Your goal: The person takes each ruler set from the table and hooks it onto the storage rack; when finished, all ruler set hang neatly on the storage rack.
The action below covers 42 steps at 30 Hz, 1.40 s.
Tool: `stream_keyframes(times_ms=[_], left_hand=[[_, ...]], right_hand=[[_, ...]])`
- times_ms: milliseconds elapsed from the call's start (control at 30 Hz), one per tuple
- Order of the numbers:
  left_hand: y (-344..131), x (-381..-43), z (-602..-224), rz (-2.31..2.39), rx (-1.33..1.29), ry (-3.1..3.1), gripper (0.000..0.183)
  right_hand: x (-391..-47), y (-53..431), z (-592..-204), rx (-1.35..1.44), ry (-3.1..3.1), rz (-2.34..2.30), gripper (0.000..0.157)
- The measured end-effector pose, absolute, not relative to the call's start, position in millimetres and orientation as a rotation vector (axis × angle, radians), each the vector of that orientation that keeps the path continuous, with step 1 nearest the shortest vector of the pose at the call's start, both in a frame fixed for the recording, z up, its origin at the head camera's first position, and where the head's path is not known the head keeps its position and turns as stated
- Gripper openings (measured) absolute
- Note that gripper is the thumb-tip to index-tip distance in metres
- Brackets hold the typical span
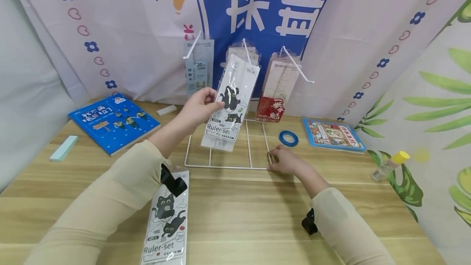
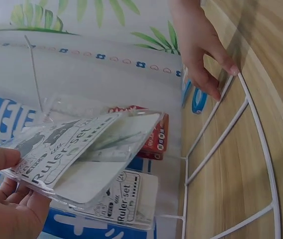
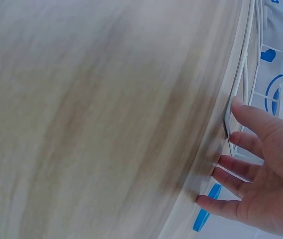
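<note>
My left hand (image 1: 198, 107) pinches a clear-wrapped ruler set (image 1: 232, 105) with black cats on it, thumb in front. It tilts before the middle hook of a white wire rack (image 1: 228, 167); I cannot tell whether the hook passes through it. In the left wrist view another ruler set (image 2: 129, 201) hangs behind the held one. My right hand (image 1: 285, 160) pinches the rack's front right base corner between thumb and index finger, the other fingers spread. A further cat ruler set (image 1: 165, 220) lies on the table, partly under the left forearm.
A pale blue ruler pack (image 1: 200, 68) hangs at left, a red and white one (image 1: 276, 89) at right. Around the rack lie a blue book (image 1: 114, 122), a mint bar (image 1: 64, 148), a white eraser (image 1: 167, 110), blue tape (image 1: 288, 138), a picture booklet (image 1: 333, 135) and a yellow-capped glue stick (image 1: 390, 165).
</note>
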State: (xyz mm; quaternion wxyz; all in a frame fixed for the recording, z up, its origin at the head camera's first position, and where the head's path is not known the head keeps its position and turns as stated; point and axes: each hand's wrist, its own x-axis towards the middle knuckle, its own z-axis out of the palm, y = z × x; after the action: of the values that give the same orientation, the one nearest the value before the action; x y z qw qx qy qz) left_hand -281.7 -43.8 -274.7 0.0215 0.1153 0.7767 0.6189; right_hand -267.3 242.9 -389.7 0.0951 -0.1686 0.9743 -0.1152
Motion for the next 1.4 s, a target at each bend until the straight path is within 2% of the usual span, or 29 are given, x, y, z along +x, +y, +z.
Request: stream_keyframes(times_ms=[333,867,1167,1400], left_hand=[[-32,-314,-284,2.066,0.177,2.350,0.015],[-25,-337,-298,1.924,0.097,2.524,0.023],[-41,-337,-312,1.999,0.017,2.349,0.019],[-66,-316,-332,1.837,0.080,2.339,0.024]], right_hand=[[-265,235,-386,-0.489,2.882,-0.316,0.054],[-268,240,-387,-0.449,2.879,-0.298,0.053],[-269,240,-388,-0.533,2.902,-0.287,0.052],[-268,242,-388,-0.564,2.904,-0.294,0.051]])
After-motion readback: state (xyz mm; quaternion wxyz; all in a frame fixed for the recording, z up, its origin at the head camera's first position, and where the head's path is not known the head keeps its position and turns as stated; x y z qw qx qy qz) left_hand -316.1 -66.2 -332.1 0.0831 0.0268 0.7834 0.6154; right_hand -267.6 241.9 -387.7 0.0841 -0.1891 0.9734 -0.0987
